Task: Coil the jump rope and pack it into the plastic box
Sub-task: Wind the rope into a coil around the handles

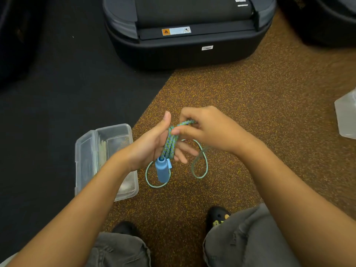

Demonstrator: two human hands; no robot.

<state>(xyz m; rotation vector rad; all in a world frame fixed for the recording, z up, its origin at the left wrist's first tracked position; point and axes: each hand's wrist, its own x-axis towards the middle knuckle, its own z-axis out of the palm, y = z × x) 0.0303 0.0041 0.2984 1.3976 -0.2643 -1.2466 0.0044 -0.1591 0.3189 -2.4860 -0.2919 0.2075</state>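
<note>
The jump rope (170,142) is a green-and-blue braided cord with a blue handle (161,171). Several turns of it lie across my left hand (152,145), whose palm faces up with the fingers loosely spread; the handle hangs below that palm. My right hand (206,128) pinches the cord just above the left fingers. Loose loops of rope (200,164) hang down onto the floor under both hands. The clear plastic box (86,151) lies open on the floor to the left, partly hidden behind my left forearm.
A large dark machine base (185,45) stands ahead on the floor. A black mat (67,83) covers the left; speckled brown flooring (250,89) covers the right. A second clear plastic item (346,116) sits at the right edge. My knees and black shoes are at the bottom.
</note>
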